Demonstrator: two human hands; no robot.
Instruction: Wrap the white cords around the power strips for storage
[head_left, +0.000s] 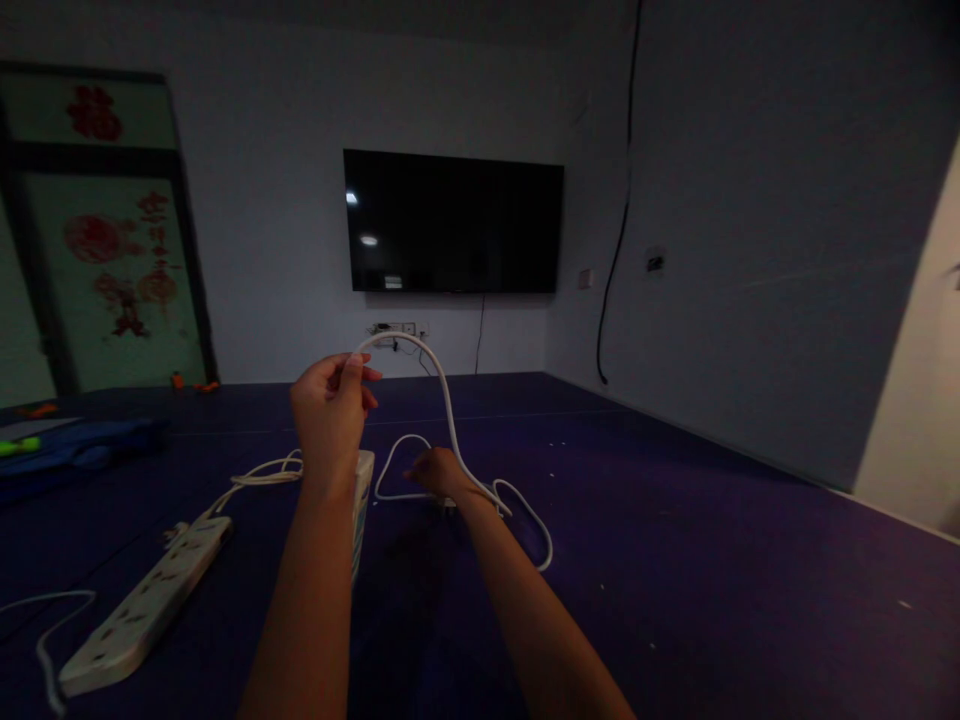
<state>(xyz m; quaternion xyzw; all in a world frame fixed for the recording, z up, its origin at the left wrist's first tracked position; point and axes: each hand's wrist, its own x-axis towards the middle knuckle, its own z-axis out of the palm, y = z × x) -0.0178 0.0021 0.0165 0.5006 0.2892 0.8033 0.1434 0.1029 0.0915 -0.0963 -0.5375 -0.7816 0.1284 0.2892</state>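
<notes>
My left hand (337,395) is raised, its thumb and fingers pinched on a white cable (448,400). From there the cable arches to the right and drops to the purple floor, where it lies in loose loops around my right hand (441,472). That hand is low over the floor with its fingers curled. A small pale piece shows under it, but what it grips is mostly hidden. Partly behind my left wrist stands a white box-shaped object (364,470). To the left lies a white power strip (150,605), with a plug and a bundled cord (259,478) near its far end.
A thin white cord (46,640) curves by the strip's near end. Dark blue cloth (97,440) and a bright green item (19,446) lie at far left. Small orange objects (196,384) sit near the door. A television (454,222) hangs ahead; a black cable (619,240) hangs at right.
</notes>
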